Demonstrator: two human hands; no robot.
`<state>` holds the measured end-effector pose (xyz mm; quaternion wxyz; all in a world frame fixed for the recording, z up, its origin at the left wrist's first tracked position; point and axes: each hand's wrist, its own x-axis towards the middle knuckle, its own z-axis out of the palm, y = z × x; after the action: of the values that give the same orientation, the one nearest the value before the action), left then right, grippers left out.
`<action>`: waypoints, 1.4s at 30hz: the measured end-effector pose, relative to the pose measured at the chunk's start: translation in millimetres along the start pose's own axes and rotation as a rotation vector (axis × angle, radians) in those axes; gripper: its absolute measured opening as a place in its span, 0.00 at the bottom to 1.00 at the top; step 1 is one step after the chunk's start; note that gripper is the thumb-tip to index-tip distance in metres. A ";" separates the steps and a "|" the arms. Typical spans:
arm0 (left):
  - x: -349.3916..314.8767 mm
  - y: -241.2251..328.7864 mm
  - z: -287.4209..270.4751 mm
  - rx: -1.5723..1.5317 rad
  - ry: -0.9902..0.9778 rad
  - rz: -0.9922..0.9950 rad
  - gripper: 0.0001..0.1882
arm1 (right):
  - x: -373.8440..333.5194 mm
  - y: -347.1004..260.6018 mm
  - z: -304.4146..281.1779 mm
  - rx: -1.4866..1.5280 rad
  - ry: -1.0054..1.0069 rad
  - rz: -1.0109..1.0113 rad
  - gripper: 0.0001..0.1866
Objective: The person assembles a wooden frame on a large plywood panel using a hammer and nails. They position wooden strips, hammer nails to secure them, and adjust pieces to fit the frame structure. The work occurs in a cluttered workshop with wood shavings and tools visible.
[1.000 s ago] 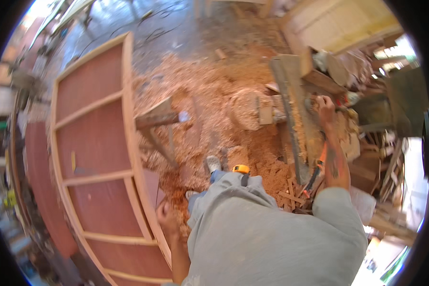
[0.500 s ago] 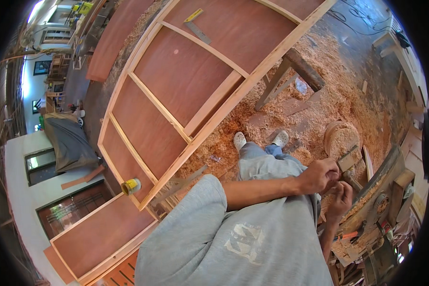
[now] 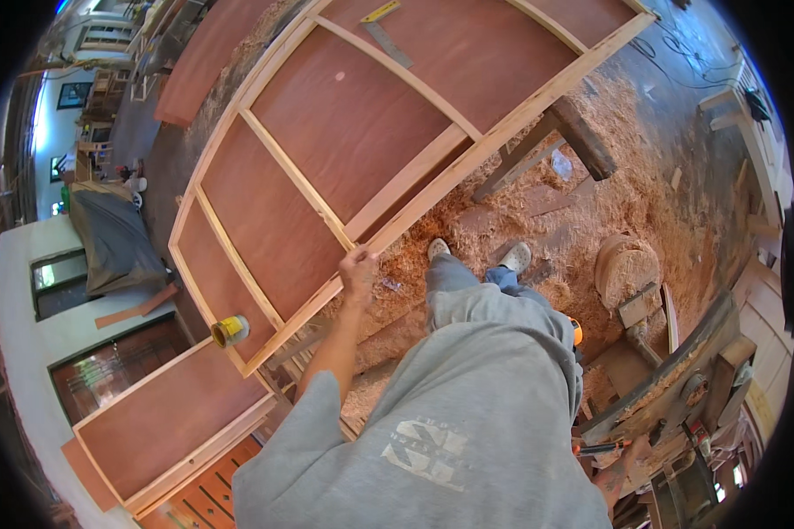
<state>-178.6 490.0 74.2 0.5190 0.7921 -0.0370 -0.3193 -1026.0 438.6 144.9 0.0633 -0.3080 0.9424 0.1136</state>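
Note:
My left hand [image 3: 358, 270] is closed, its fingertips against the near rail of a wooden-framed panel [image 3: 370, 115], where a cross slat meets that rail. Anything small between those fingers is hidden. Low on the right, my right hand [image 3: 620, 472] is beside an orange-and-black handled tool [image 3: 602, 448] among the clutter there. Its fingers are too blurred to show whether they grip the tool. On the panel's left end stands a yellow-labelled jar [image 3: 230, 331]. A square with a yellow stock [image 3: 385, 28] lies on the far part.
A trestle leg [image 3: 582, 141] stands under the panel amid wood shavings. On the right are a round wood block [image 3: 626, 264] and a cluttered curved bench [image 3: 670, 370]. A smaller framed panel [image 3: 172, 414] sits at lower left. Cables [image 3: 679, 53] run across the floor at far right.
My hands were together at the right; they have parted. The left has moved across to the panel's near rail, the right down toward the clutter. The view has shifted slightly.

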 end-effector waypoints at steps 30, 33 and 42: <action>86.5 -33.5 -25.6 0.079 0.516 0.538 0.03 | -552.9 -508.4 -16.7 0.125 -1.208 -1.394 0.24; 85.3 -28.4 -29.6 0.054 0.476 0.538 0.03 | -590.2 -512.4 -6.5 0.218 -1.234 -1.526 0.27; 86.8 -32.8 -25.7 0.020 0.507 0.484 0.07 | -614.7 -526.7 47.0 0.231 -1.014 -1.724 0.29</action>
<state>-104.8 491.8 12.5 0.5645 0.8195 -0.0964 0.0202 -217.2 385.5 123.5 0.5470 -0.7922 0.2649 0.0547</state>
